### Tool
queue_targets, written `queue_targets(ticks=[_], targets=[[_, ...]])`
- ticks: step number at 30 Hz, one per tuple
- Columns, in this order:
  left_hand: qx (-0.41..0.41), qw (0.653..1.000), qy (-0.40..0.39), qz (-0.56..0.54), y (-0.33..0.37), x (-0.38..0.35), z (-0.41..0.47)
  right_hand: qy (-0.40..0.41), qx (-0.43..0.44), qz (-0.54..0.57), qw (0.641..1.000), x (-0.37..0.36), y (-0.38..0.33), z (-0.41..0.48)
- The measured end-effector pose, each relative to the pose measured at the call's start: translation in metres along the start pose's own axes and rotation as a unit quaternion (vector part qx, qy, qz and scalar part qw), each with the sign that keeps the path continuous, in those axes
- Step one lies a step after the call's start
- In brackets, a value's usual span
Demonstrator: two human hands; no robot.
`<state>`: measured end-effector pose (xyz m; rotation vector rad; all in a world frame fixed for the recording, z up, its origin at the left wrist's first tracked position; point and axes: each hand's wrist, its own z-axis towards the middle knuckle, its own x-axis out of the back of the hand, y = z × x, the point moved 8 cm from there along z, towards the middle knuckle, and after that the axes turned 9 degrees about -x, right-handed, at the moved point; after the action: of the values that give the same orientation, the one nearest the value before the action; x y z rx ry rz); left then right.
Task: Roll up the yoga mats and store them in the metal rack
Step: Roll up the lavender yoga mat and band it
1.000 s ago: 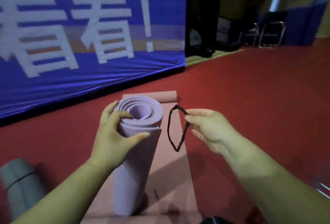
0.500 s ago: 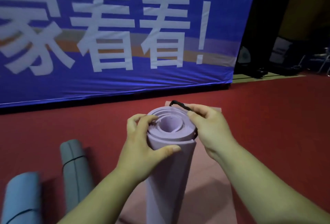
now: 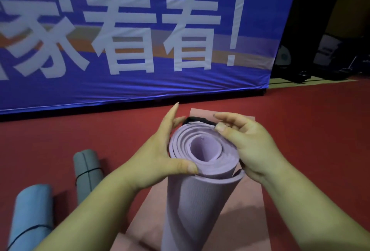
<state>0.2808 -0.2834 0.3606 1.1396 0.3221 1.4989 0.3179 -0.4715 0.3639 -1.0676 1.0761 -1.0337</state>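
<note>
**A:** What differs from half a second ago?

**B:** The black elastic band (image 3: 198, 120) now lies stretched across the far rim of the rolled purple mat (image 3: 200, 200), running from one hand to the other. Half a second ago it only peeked out above the right hand's fingers. A second ago it hung as an open loop, clear of the roll.

**A:** And the left hand?

**B:** The left hand (image 3: 158, 150) has opened out. Its fingers (image 3: 172, 116) were curled over the rim. Now they reach up along the far left side of the roll, one tip pointing up beside the band's left end. The thumb presses the near rim, so the roll is clasped between thumb and fingers.

**A:** The right hand?

**B:** The right hand (image 3: 254, 146) lies against the roll's right side. Its thumb and a finger pinch the band at the far right of the rim.

**A:** Where is the mat?

**B:** It stands upright on its end between the two palms, on a flat pink mat (image 3: 246, 210) on the red carpet (image 3: 310, 130). Left of the left forearm lie a rolled grey mat (image 3: 88, 162) and a rolled blue mat (image 3: 32, 210), each with a dark band round it.
</note>
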Motion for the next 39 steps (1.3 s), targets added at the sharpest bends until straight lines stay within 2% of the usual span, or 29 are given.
queue_targets(ticks=[5, 12, 21, 27, 33, 36, 39], targets=[[0.008, 0.997, 0.055, 0.054, -0.003, 0.003, -0.001, -0.018, 0.003, 0.001, 1.000, 0.000, -0.001, -0.004], [-0.027, 0.985, 0.146, 0.083, 0.003, 0.012, -0.002, 0.001, 0.052, -0.135, 0.989, 0.003, -0.009, -0.009], [-0.031, 0.987, 0.154, 0.046, -0.003, 0.012, 0.000, 0.014, 0.050, -0.095, 0.994, 0.003, -0.003, -0.005], [-0.020, 0.977, 0.190, 0.092, 0.000, 0.011, -0.005, 0.030, 0.050, -0.089, 0.994, 0.004, -0.002, -0.001], [-0.024, 0.957, 0.242, 0.156, 0.007, 0.011, -0.008, 0.113, 0.067, -0.096, 0.987, 0.016, -0.002, 0.001], [-0.036, 0.959, 0.226, 0.166, 0.011, 0.005, -0.007, 0.139, 0.073, -0.090, 0.983, 0.021, -0.001, 0.001], [-0.041, 0.974, 0.164, 0.152, 0.012, -0.001, -0.008, 0.154, 0.080, -0.093, 0.980, 0.024, 0.000, 0.000]])
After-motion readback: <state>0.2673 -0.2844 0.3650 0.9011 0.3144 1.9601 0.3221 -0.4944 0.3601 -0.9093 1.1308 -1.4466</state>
